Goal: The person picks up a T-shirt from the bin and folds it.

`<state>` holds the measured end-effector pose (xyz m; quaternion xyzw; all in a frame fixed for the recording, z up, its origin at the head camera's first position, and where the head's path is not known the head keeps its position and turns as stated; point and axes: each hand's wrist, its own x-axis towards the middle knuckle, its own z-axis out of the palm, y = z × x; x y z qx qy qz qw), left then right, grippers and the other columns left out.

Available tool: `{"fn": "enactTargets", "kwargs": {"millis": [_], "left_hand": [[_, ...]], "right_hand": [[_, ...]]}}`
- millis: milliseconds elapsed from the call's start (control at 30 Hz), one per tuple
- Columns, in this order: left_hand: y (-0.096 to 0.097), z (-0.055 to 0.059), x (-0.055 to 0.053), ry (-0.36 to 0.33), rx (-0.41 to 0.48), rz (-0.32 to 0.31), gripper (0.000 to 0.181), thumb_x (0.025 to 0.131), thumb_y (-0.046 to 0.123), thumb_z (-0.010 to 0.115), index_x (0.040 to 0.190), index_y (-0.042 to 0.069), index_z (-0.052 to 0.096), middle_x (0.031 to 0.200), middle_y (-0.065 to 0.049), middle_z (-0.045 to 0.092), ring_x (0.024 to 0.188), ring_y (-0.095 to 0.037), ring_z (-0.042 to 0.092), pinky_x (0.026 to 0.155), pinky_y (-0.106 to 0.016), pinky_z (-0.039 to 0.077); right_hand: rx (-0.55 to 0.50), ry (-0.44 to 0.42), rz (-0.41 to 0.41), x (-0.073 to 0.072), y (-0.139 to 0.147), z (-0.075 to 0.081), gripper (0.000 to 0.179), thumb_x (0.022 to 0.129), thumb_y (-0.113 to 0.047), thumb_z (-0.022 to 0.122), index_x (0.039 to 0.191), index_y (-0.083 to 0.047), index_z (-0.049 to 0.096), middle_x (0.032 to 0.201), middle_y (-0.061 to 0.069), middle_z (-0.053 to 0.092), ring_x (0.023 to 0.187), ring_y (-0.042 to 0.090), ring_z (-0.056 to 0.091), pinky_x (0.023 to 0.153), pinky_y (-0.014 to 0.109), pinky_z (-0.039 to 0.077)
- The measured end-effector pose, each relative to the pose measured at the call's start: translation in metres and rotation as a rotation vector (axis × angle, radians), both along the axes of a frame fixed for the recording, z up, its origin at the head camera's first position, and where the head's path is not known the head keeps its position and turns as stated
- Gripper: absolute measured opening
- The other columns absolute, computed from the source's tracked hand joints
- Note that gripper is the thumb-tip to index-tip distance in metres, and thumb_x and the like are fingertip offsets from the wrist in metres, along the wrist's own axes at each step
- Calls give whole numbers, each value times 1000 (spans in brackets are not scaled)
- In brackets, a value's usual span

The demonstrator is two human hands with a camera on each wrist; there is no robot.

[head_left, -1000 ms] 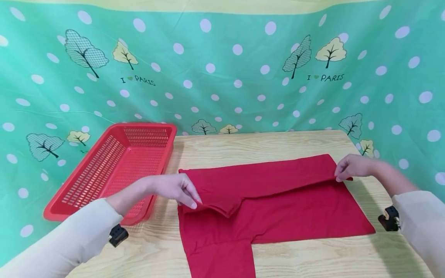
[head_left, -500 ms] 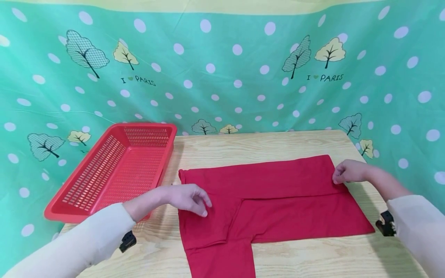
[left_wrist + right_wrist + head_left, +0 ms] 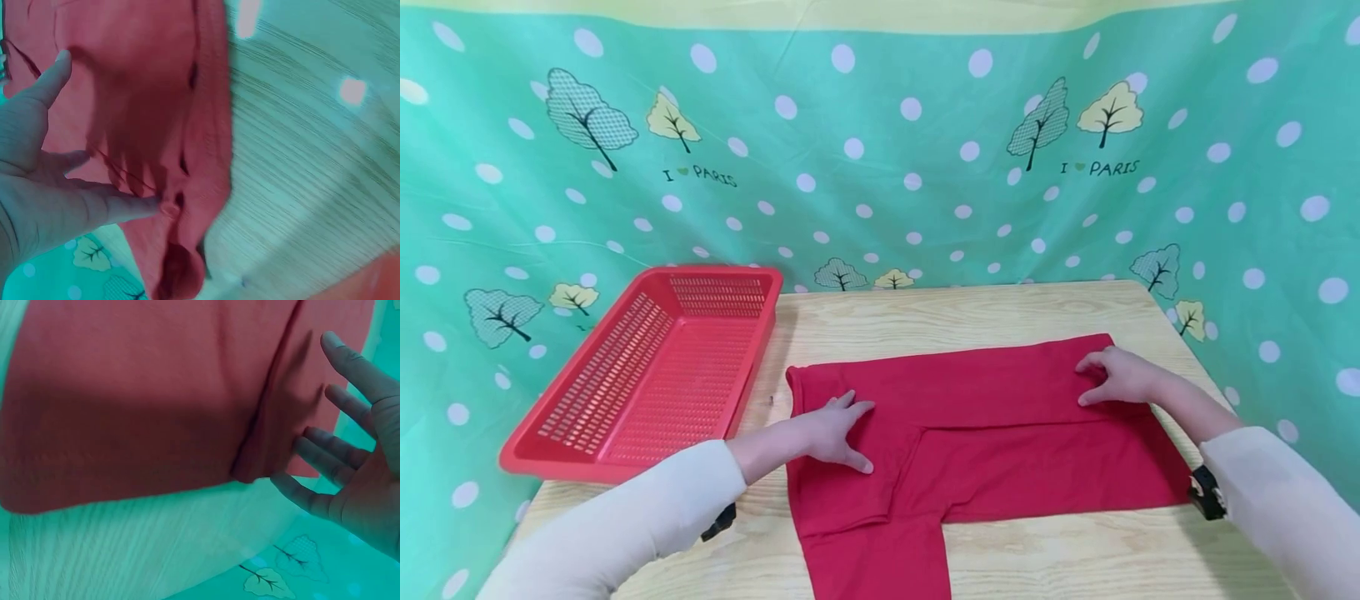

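A wooden table (image 3: 970,308) stands before a green dotted curtain (image 3: 880,167). A red garment (image 3: 985,433) lies on it, partly folded. The left hand (image 3: 835,429) and right hand (image 3: 1116,379) press it with flat, spread fingers, gripping nothing. Uneven pressure could likely drag the fold askew.

Both hands — left (image 3: 835,432), right (image 3: 1116,377) — flat on red garment (image 3: 1000,433).

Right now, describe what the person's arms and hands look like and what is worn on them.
Both arms wear long cream sleeves, left sleeve and right sleeve, ending at the wrist. The left hand and right hand are bare: no gloves, no rings seen. A small black device sits under the right wrist, and another black device under the left forearm.
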<state>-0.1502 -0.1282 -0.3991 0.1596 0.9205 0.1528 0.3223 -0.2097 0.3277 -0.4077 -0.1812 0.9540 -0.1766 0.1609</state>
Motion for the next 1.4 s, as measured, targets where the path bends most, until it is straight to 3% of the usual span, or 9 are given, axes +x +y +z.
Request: {"fn": "enactTargets", "kwargs": {"millis": [167,367,633,900,1100,1400], "left_hand": [[6,-2,-6,-23,-34,35,101,71,45,78,150,20,20,158,-12,8,144,-40,6,104,-53,36],[-1,-5,-19,-6,-21,50,105,70,42,80,150,18,17,158,-13,7,143,-42,2,106,-55,33],[-6,-7,-49,14,-10,28,107,68,43,81,150,15,18,157,-14,8,143,-43,2,107,-56,30],[-5,-8,-81,25,-29,21,106,68,39,81,150,16,18,158,-12,7,144,-40,2,109,-53,31],[-4,-8,-97,13,-38,46,107,68,36,82,150,17,18,158,-11,7,144,-39,2,108,-55,31],[-5,-9,-115,-6,-21,65,106,70,34,81,151,21,14,159,-8,1,145,-37,-5,110,-55,27]], "right_hand": [[14,-12,-40,-2,-4,-5,65,71,-35,79,116,7,57,109,26,53,99,36,50,77,42,50],[10,0,-61,-7,-7,-9,68,71,-36,79,118,8,56,109,28,51,98,37,50,76,43,51],[-25,56,-117,-12,-9,-15,68,71,-31,80,119,9,54,114,31,50,102,42,47,78,47,52],[-35,54,-147,-27,-8,-20,71,73,-30,78,123,11,50,120,33,47,109,46,43,85,53,48],[-66,45,-179,-38,-6,-25,73,77,-32,76,126,13,46,123,33,46,110,47,44,89,54,47],[-76,19,-222,-45,-4,-27,77,81,-34,71,132,12,39,128,33,41,114,48,40,91,57,44]]}}
